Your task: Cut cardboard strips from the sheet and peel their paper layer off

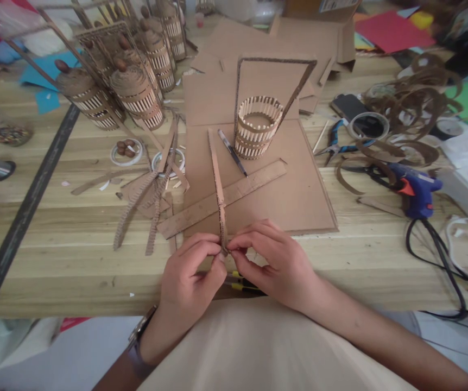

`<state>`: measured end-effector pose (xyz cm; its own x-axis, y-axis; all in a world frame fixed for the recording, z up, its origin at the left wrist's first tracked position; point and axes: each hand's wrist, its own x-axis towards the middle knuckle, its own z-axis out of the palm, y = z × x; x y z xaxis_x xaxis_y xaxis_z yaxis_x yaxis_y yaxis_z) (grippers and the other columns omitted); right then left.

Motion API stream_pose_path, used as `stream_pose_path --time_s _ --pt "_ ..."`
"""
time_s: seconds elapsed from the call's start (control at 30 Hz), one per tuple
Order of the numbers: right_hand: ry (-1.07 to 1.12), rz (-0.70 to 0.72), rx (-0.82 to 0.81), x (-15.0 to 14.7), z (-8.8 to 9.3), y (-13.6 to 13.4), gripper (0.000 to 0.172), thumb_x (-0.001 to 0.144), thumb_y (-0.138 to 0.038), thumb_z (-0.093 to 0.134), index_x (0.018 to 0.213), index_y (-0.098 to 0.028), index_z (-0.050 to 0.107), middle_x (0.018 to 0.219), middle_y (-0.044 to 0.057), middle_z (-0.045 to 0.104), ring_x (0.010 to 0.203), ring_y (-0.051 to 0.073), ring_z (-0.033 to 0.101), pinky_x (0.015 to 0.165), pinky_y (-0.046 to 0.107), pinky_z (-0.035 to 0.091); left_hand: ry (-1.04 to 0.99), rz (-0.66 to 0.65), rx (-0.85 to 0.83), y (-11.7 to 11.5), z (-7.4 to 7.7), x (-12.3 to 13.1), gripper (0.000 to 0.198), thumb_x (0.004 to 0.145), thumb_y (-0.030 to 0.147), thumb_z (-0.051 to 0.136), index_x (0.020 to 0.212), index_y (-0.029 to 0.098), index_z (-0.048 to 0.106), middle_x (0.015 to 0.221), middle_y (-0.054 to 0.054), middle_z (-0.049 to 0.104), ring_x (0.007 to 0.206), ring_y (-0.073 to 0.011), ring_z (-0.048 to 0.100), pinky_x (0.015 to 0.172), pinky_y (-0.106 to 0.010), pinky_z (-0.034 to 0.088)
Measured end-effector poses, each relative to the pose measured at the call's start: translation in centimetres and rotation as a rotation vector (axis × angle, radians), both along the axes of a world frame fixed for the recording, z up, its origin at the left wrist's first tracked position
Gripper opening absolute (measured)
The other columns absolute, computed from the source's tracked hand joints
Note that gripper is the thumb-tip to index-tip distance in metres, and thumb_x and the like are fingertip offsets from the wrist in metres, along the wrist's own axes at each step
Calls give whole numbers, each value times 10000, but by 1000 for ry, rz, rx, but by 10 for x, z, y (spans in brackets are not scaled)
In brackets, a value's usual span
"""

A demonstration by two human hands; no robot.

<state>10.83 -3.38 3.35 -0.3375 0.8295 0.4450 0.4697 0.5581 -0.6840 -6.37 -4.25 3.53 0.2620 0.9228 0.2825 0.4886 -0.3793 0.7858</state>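
Observation:
Between my two hands a narrow cardboard strip point(219, 190) runs away from me over a cardboard sheet point(307, 190). Its near end is pinched by the thumb and fingers of my left hand point(191, 274) and my right hand point(277, 263), which almost meet there. Under the strip lies a wider cardboard piece point(254, 183), set slantwise. A pen point(233, 153) rests just right of the strip. Beyond it stands a small round basket of light sticks point(256, 133) with a tall cardboard frame point(277, 58). A yellow and black tool point(240, 282) is partly hidden below my right hand.
Several lidded stick lanterns point(136, 98) stand back left. Corrugated strips point(136, 209) and tape rolls point(127, 153) lie left of the sheet. On the right are pliers point(334, 142), a blue glue gun point(419, 190) with its cable point(433, 236), and curled brown strips point(417, 98).

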Motion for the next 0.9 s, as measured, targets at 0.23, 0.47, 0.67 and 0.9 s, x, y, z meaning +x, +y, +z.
stream_pose_path --time_s 0.23,0.47,0.67,0.9 --pt "-129 -5 119 0 -2 3 98 872 -103 554 820 -183 580 729 1 660 693 130 600 708 289 451 2 10 -12 0 0 0 161 841 58 519 775 200 557 839 18 623 770 -91 594 706 -169 473" --pt "-210 61 147 1 -1 8 134 892 -93 498 808 -186 545 715 -7 649 676 122 595 709 290 430 8 26 -23 -1 2 1 141 833 79 524 765 197 563 831 15 630 789 -92 611 714 -167 481" --pt "-308 93 230 1 0 8 159 927 -120 481 798 -162 564 722 6 629 664 121 554 706 292 411 21 60 -126 -1 6 1 145 816 111 530 711 198 581 796 10 643 767 -109 618 694 -190 492" --pt "-415 105 283 -3 -4 7 201 941 -133 457 795 -139 595 707 27 597 640 140 520 673 309 394 -12 120 -248 -1 4 5 152 777 115 516 668 194 587 762 -5 650 717 -134 619 634 -232 491"
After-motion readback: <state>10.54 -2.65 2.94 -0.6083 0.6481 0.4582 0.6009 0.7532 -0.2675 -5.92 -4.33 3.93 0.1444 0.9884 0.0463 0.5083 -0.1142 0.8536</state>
